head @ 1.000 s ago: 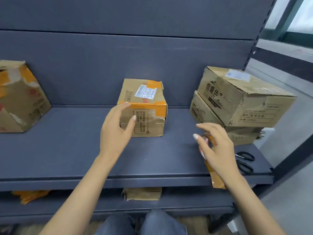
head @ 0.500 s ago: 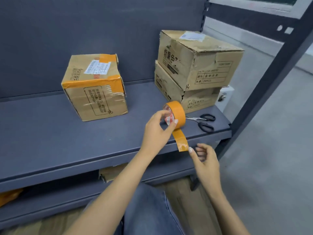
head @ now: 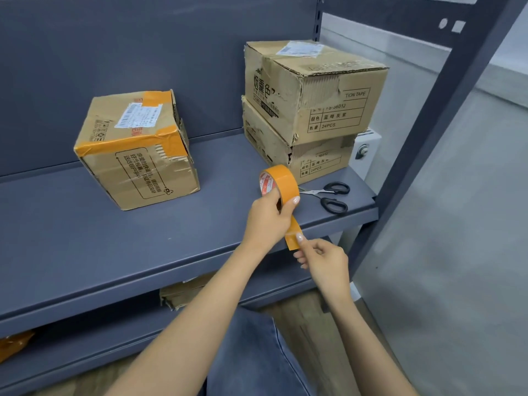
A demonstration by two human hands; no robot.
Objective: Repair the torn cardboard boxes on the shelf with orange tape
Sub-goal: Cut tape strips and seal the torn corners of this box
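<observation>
Top stacked brown cardboard box [head: 314, 90]: printed "TION TAPE", "24PCS"; torn front corner, white label on top.
Lower stacked cardboard box [head: 288, 152]: "24PCS", ripped edge.
Orange-taped cardboard box [head: 137, 150]: barcode label, Chinese print, crumpled side; sits left on the grey metal shelf [head: 85, 238].
Orange tape roll [head: 281, 182]: red-and-white core print, held above the shelf's front edge.
Left hand [head: 267, 221]: fingers curled round the roll.
Right hand [head: 323, 260]: pinches the loose tape strip [head: 293, 238].
Black-handled scissors [head: 331, 195]: beside the stack.
</observation>
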